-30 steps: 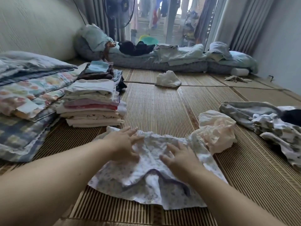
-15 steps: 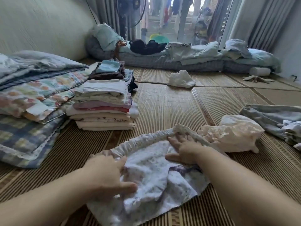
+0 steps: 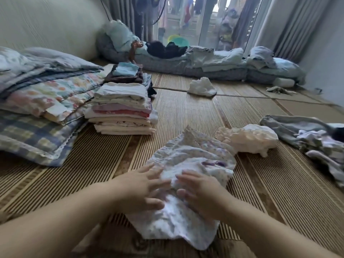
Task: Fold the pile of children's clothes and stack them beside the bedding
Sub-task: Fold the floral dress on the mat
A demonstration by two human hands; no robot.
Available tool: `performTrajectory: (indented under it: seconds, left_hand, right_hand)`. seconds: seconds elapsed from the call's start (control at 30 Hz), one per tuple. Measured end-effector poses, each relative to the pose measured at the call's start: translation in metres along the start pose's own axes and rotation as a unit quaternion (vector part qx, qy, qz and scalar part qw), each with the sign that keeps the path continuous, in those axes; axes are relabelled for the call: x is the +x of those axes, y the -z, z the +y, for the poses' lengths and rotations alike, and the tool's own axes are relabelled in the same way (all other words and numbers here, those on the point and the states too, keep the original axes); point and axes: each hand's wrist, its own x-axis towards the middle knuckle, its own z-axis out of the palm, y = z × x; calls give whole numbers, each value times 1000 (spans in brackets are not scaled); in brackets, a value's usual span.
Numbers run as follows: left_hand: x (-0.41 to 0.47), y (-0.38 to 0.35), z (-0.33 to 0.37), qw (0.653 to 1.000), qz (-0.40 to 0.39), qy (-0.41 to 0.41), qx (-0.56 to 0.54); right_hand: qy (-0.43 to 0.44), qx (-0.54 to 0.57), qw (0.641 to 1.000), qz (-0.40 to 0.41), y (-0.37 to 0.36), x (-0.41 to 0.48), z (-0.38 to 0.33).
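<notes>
Floral garment [image 3: 193,162]: laid on the woven mat [image 3: 186,112] in front of the person and now narrowed to a long strip. A second ago it was spread wide.
Change: one side has been brought over the middle since the elastic edge was raised.
Left hand [image 3: 145,185]: laid flat on the near half, fingers spread, nothing gripped.
Right hand [image 3: 199,190]: pressed flat just beside it, fingers straight, nothing held.
Folded stack [image 3: 122,110]: set against the bedding [image 3: 46,101], left of the garment.
Meaning: the lengthwise fold is judged done. An end-to-end fold is probably needed before stacking.
Remaining: cream garment [image 3: 249,136] and crumpled pile [image 3: 307,135] are left unfolded.
</notes>
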Motion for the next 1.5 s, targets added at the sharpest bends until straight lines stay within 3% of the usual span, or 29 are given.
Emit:
performTrajectory:
  seconds: [0.07, 0.2, 0.3, 0.47, 0.63, 0.73, 0.83, 0.93, 1.0, 1.07, 1.13, 1.27, 1.4, 1.5]
  left_hand:
    - [-2, -9, 1, 999, -34, -15, -35]
    - [-9, -4, 31, 979, -63, -36, -188]
    - [-18, -2, 64, 971, -116, -95, -187]
    - [-30, -2, 63, 986, -73, -123, -86]
    - [-32, -22, 63, 986, 31, -164, -14]
    - [-28, -31, 76, 978, 76, -196, 9]
    - [-24, -28, 83, 969, 141, -179, -97]
    - [-16, -16, 82, 952, 137, -70, -266]
    - [-11, -10, 82, 909, 109, -27, -400]
    - [-7, -4, 80, 846, 92, -17, -524]
    - [-3, -1, 76, 809, 74, -16, -583]
    - [3, 1, 72, 790, 66, -21, -609]
    - [9, 5, 72, 796, 34, -47, -602]
    - [7, 11, 70, 786, 16, -62, -615]
  right_hand:
    - [-42, -73, 992, -96, -13, -21, 3]
    - [-123, -62, 983, -120, 16, -51, 35]
    - [-155, -62, 980, -113, 43, -68, 43]
    - [-80, 79, 993, -21, 42, -115, 24]
    - [25, -82, 993, -83, 17, -137, 19]
    - [40, -101, 992, -60, 10, -138, 24]
    - [52, -6, 998, -26, 8, -137, 29]
    - [31, 61, 997, -36, 10, -133, 29]
    - [-31, 141, 989, -20, 18, -128, 26]
    - [-88, 221, 969, 63, 27, -123, 28]
    - [-130, 249, 948, 152, 36, -119, 28]
    - [-129, 196, 959, 161, 38, -116, 9]
    - [-95, 19, 979, 178, 19, -102, -23]
    - [-111, -39, 978, 172, 30, -93, -17]
